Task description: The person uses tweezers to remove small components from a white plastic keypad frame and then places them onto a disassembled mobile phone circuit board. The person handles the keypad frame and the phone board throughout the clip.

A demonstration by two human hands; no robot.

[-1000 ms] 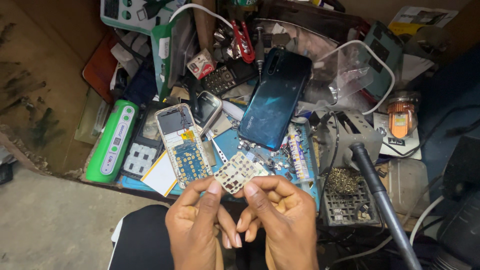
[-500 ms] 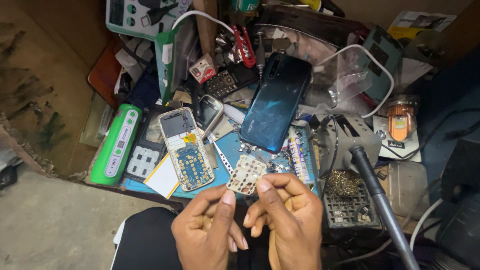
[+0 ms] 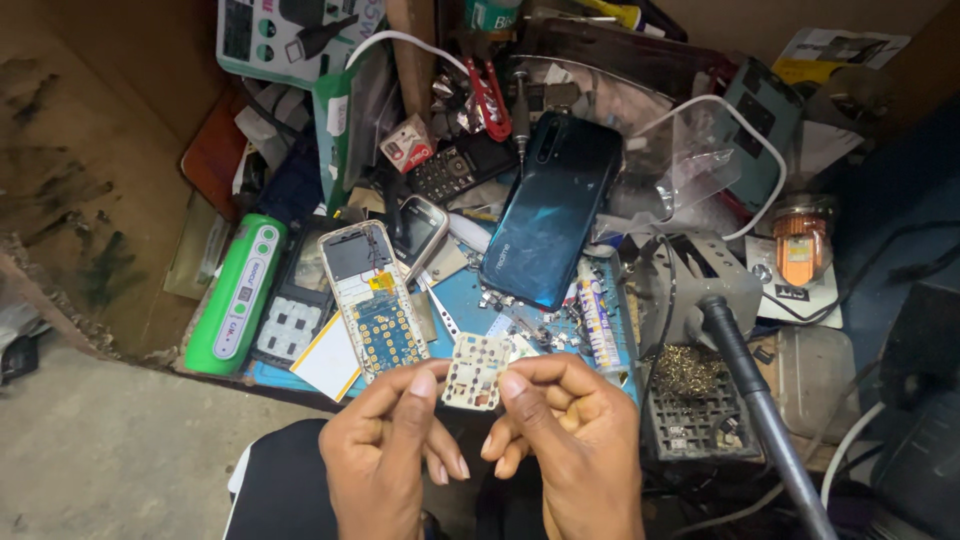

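Cluttered bench (image 3: 520, 300) — keypad sheet (image 3: 475, 371) (pinched)

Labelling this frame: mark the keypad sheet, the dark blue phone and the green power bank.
keypad sheet (image 3: 475, 371), head view, sheet's middle.
dark blue phone (image 3: 550, 208), head view, back cover centre.
green power bank (image 3: 240, 292), head view, mid-body.

Blue work mat (image 3: 470, 300) is sitting on a cluttered bench, carrying most of the parts. Lying on it: opened keypad phone (image 3: 372, 298) with board showing, dark teal smartphone (image 3: 549, 208) face down, small tube (image 3: 597, 322), white card (image 3: 328, 358) at the near edge. Green power bank (image 3: 238, 292) is lying just left of the mat beside a white keypad frame (image 3: 290, 328). Black grid tray (image 3: 697, 420) is sitting at the right, soldering stand (image 3: 700, 285) behind it.
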